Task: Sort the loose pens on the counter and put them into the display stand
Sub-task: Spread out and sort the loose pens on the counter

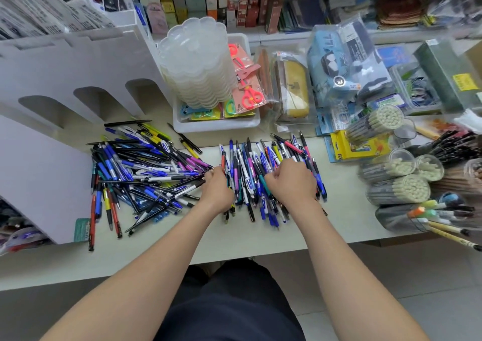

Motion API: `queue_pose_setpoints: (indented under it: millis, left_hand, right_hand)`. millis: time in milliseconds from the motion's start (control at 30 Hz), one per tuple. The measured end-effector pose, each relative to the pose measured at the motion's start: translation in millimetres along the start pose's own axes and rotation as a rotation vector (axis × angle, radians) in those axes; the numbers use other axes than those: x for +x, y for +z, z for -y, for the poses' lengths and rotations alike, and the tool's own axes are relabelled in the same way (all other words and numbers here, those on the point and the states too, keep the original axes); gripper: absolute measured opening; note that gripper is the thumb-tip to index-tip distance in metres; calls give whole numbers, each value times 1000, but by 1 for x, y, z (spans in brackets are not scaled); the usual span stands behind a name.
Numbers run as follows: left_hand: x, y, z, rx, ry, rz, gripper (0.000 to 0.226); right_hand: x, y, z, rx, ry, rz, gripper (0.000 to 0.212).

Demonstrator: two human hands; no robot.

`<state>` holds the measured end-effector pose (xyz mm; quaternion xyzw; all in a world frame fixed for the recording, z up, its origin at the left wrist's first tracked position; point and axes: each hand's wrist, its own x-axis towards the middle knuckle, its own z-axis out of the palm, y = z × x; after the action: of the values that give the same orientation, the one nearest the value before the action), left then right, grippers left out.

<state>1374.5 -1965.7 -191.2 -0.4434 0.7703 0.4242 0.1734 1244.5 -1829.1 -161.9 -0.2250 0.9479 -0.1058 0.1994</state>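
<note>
Head view: a white plastic tray [216,125] of carded scissors sits behind the pale counter [234,239], clear tubs of markers [399,189] stand at the right, and the white slotted display stand [52,80] rises at the left. 2 heaps of pens lie between: a tangled pile of loose pens [146,173] left, a roughly aligned row of pens [260,173] centre. Both forearms reach forward, palms down. The left hand [217,190] curls loosely over the row's left edge; the right hand [290,181] curls over its right part. Whether either grips a pen cannot be told.

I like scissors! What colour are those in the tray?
The scissors are bright pink-orange, seen from the head view.
</note>
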Motion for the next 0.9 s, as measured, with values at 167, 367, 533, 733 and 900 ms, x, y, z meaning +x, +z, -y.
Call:
queue_pose_setpoints:
  millis: [167, 367, 533, 733, 900]
  left_hand:
    - [-3, -4, 1, 100, 53, 48, 69]
    - [-9, -36, 34, 261, 236, -296, 31]
    - [-22, -67, 93, 372, 135, -547, 57]
    - [-20, -99, 132, -29, -447, -453, 94]
    - [-3, -116, 144, -289, -544, -383, 95]
  right_hand:
    - [2, 20, -4, -160, -56, -100, 33]
    - [-25, 44, 45, 74, -332, -116, 16]
    - [-17, 81, 111, 186, -518, 63, 31]
    - [27, 102, 181, 109, -429, 195, 60]
    - [42, 113, 205, 47, -276, 234, 91]
